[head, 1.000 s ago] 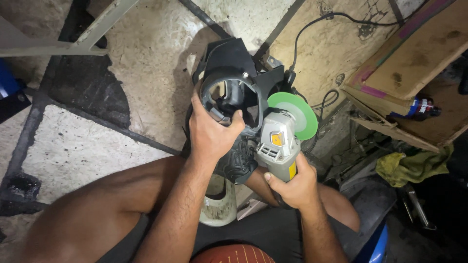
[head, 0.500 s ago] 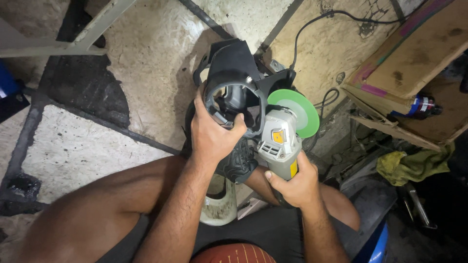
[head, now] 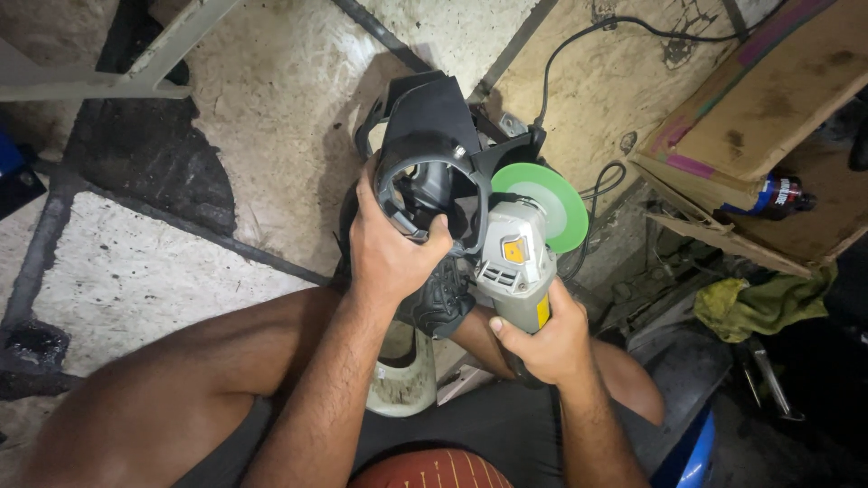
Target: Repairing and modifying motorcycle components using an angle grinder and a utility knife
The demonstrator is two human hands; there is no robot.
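A rough concrete floor (head: 271, 99), crossed by dark seams, fills the view from above. At the upper right lies a flattened cardboard box (head: 768, 108), with a dark bottle (head: 778, 194) and a yellow-green rag (head: 759, 303) beside it. In the centre, above the person's bare knees, is a black plastic housing (head: 434, 136) with a round opening facing the camera. The left hand (head: 389, 248) grasps the housing's ring, thumb hooked inside the opening and fingers around the outside. Just to its right, touching the housing's edge, is a grey angle grinder (head: 517, 262) with a green disc (head: 551, 203); its black cord (head: 624, 27) runs up across the floor. The right hand (head: 547, 339) is clenched around the grinder's body. A dirty white container (head: 402, 380) stands below, between the legs.
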